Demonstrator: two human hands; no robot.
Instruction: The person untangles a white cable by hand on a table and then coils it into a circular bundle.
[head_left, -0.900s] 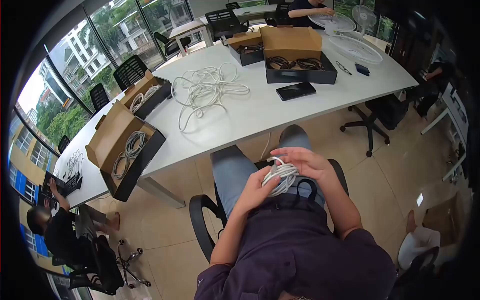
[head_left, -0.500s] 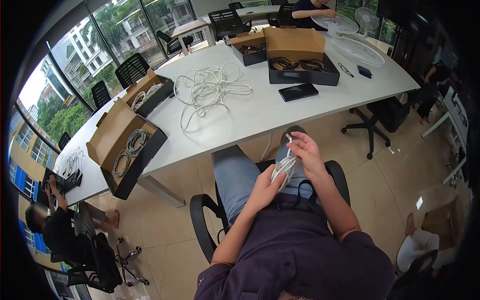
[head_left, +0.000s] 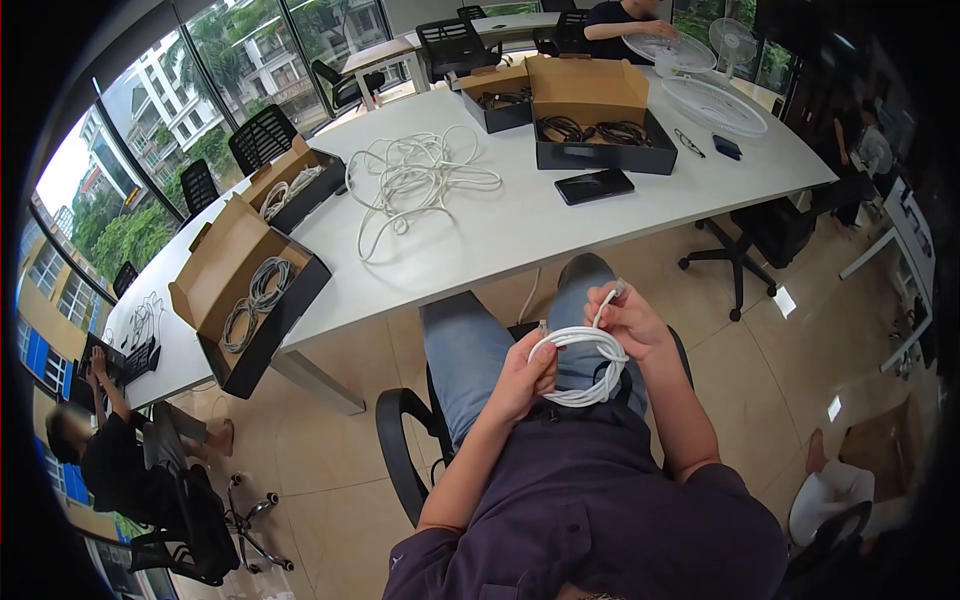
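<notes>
Over my lap is a white network cable [head_left: 598, 392] wound into a round coil. My left hand [head_left: 527, 378] is closed on the coil's left side, and one plug end sticks up just above its fingers. My right hand [head_left: 630, 325] pinches the other end of the cable, whose clear plug points up past the fingertips, at the coil's upper right. On the white table [head_left: 480, 235] in front of me lies a loose, tangled heap of white cable [head_left: 420, 180].
Open boxes with grey cables [head_left: 255, 300], white cables [head_left: 290, 192] and black cables [head_left: 595, 130] stand on the table. A black phone [head_left: 595, 187], glasses [head_left: 690, 143] and fan parts [head_left: 715, 105] lie there too. One person sits at the left [head_left: 125, 465], another at the far side [head_left: 620, 25].
The coil has turned from a narrow, edge-on bundle to a round loop facing me. My right hand has moved slightly right and down with the cable end.
</notes>
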